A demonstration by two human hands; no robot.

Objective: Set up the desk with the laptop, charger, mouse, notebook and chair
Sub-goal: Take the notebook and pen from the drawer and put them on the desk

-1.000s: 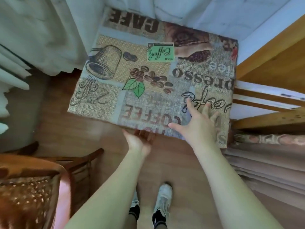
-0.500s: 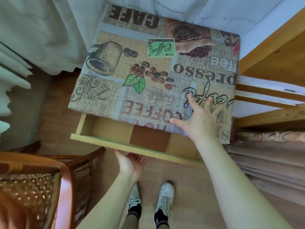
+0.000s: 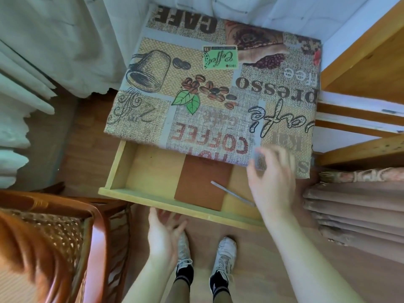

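Observation:
The small desk (image 3: 218, 88) wears a coffee-print cloth. Its pale wooden drawer (image 3: 140, 171) stands pulled out below the front edge. Inside lie a brown notebook (image 3: 201, 182) and a thin grey pen (image 3: 232, 193). My left hand (image 3: 164, 235) is open, palm up, just under the drawer's front board. My right hand (image 3: 271, 182) hovers blurred over the drawer's right part, fingers apart, holding nothing. A wooden chair (image 3: 54, 237) with a woven seat stands at the lower left. Laptop, charger and mouse are not in view.
White curtains (image 3: 54, 51) hang at the left and behind the desk. A wooden frame (image 3: 367, 68) and folded brownish fabric (image 3: 354, 206) close off the right side. My white shoes (image 3: 224, 254) stand on the wood floor below the drawer.
The drawer has slid out further toward me, uncovering the notebook and pen. My right hand left the tabletop and came back over the drawer. My left hand moved down.

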